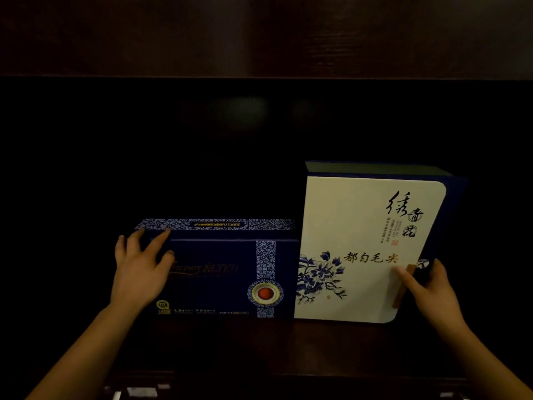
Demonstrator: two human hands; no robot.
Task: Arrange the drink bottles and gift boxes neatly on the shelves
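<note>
Two gift boxes stand side by side, touching, on a dark wooden shelf (259,347). The left one is a dark blue box (225,278) with a blue-white patterned band and a round red seal. My left hand (138,272) grips its left end, fingers spread over the top corner. The right one is a taller white box (360,249) with blue flowers and black calligraphy, in a dark blue casing. My right hand (427,287) holds its right edge at the clasp, thumb on the front face. No bottles are visible.
The shelf compartment behind the boxes is deep and very dark. A dark wooden board (259,39) spans overhead. Shelf room lies left of the blue box and in front of both boxes. Pale blurred items (141,391) show below the shelf's front edge.
</note>
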